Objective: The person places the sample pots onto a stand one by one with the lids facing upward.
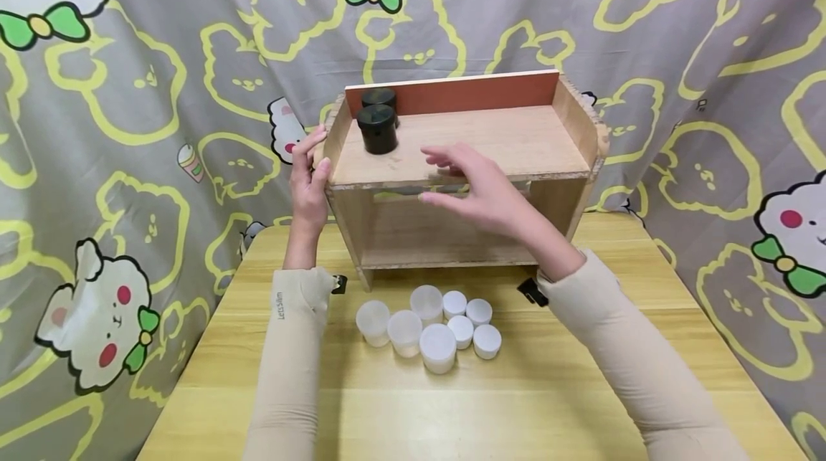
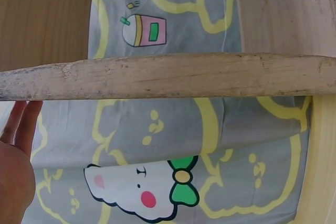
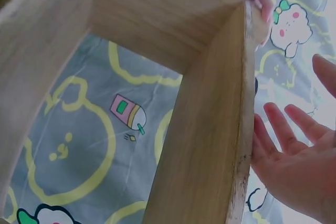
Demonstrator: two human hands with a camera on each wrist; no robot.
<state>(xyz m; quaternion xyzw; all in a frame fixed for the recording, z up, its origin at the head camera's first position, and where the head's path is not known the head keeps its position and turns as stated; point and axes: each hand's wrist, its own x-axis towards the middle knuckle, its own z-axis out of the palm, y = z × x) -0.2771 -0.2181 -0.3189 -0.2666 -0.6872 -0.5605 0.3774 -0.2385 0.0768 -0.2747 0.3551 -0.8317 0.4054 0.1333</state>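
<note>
A small wooden shelf (image 1: 445,253) stands on the table, its upper board (image 1: 490,142) edged by a reddish-brown back strip. My left hand (image 1: 310,178) grips the shelf's left side panel near the top, thumb toward the front. In the left wrist view, fingers (image 2: 27,127) touch the edge of that panel. Two round black jars (image 1: 379,132) stand one behind the other at the upper board's left end. To their right, my right hand (image 1: 480,188) hovers by the board's front edge, thumb and fingers spread apart and holding nothing.
In front of the shelf, several white-lidded round jars (image 1: 405,332) stand close together, with several smaller white ones (image 1: 487,341) to their right. All are on the wooden table (image 1: 413,418). A grey patterned curtain (image 1: 213,38) surrounds the table's back and sides.
</note>
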